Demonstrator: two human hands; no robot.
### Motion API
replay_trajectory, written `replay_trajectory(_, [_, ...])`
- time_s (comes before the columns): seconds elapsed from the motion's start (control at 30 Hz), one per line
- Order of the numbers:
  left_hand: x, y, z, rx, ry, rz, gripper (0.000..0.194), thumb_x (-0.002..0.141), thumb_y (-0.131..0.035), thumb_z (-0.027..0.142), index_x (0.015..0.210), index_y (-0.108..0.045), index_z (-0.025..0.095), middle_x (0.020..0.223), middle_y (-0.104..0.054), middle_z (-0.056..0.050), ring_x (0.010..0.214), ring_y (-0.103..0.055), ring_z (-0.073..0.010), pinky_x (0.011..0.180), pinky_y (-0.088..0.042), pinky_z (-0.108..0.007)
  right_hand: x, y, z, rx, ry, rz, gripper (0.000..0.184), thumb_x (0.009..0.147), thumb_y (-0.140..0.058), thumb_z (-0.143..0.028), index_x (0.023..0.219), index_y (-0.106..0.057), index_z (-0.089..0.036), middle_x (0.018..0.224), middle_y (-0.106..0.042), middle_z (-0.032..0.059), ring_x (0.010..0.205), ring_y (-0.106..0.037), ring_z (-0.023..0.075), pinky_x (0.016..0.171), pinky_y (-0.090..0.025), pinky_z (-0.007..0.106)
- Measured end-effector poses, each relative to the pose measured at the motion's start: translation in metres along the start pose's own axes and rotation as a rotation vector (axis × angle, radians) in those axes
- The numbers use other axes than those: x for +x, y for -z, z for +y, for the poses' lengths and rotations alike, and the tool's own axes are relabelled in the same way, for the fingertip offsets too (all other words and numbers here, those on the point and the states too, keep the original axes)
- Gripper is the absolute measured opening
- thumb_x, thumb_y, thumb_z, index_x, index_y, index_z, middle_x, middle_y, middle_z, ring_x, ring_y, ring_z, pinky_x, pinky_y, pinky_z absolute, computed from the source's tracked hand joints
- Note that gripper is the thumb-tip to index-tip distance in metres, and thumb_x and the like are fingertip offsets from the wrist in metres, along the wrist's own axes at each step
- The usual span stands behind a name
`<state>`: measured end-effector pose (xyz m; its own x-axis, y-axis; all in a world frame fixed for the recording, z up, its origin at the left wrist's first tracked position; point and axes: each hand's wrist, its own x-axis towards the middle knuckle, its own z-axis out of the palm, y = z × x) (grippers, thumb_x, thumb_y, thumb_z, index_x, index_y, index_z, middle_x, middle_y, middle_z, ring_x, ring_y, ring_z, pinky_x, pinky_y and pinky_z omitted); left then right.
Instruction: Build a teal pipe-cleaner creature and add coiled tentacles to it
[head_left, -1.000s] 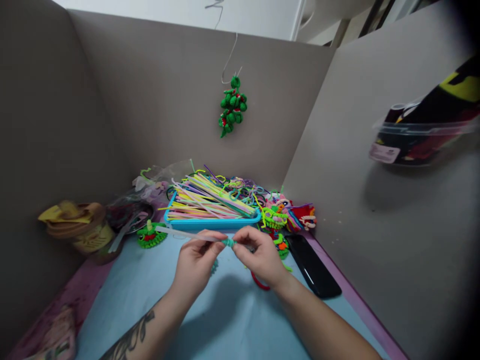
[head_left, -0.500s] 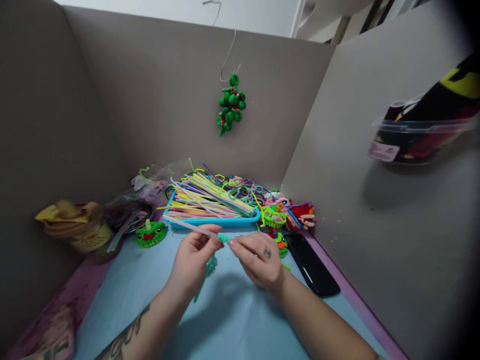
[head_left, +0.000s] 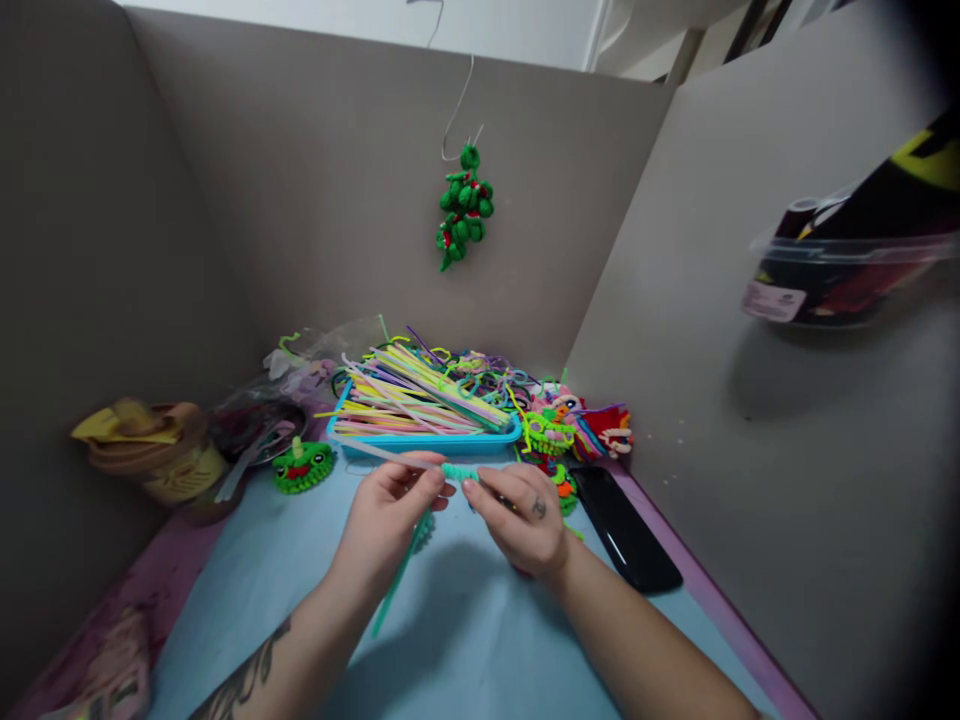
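Observation:
My left hand (head_left: 394, 520) pinches a pale pipe cleaner (head_left: 371, 450) between thumb and fingers, its free end pointing up and left. At the fingertips a turquoise pipe cleaner (head_left: 459, 473) is wound in a tight coil, in line with the pale one. The coil's other end is pinched by my right hand (head_left: 525, 515); something dark shows between its fingers, too small to make out. Below the left hand, a straight turquoise length (head_left: 390, 595) hangs down. Behind it lies a small turquoise fuzzy piece (head_left: 424, 530), partly hidden.
A blue tray (head_left: 420, 441) of pipe cleaners stands at the back. Left of it sit a green frog-like figure (head_left: 302, 466) and a cup-like pot (head_left: 161, 455). On the right lie colourful figures (head_left: 551, 432) and a black phone (head_left: 628, 530). A green ornament (head_left: 465, 205) hangs from a wire.
The right hand has shifted slightly right, and more of the turquoise coil shows between the hands. The hanging turquoise length reaches lower and further left.

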<state>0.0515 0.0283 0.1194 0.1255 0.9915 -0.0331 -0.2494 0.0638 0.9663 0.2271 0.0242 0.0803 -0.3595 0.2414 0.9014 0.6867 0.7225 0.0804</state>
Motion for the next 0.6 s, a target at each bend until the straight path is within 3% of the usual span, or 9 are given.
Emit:
replay_trajectory(0.37, [-0.006,0.004,0.005,0.026,-0.057,-0.034,0.031,0.066,-0.073,0.039,0.08,-0.064,0.013,0.061,-0.062,-0.001,0.058,-0.059,-0.0128,0.056,-0.046,-0.022,0.008,0.007,-0.003,-0.156,0.153,0.028,0.035,0.078,-0.062,-0.008,0.108,-0.065,-0.026,0.086,-0.063,0.0045,0.078,-0.054,0.0155,0.065,-0.05,0.027])
replay_trajectory(0.6, [-0.012,0.005,0.011,0.066,-0.059,-0.042,0.029,0.067,-0.072,0.038,0.081,-0.065,0.013,0.061,-0.063,-0.001,0.056,-0.059,-0.0124,0.055,-0.046,-0.022,0.008,0.006,-0.004,-0.175,0.164,0.08,0.032,0.081,-0.06,-0.013,0.107,-0.065,-0.031,0.083,-0.06,0.0024,0.079,-0.054,0.0136,0.066,-0.05,0.025])
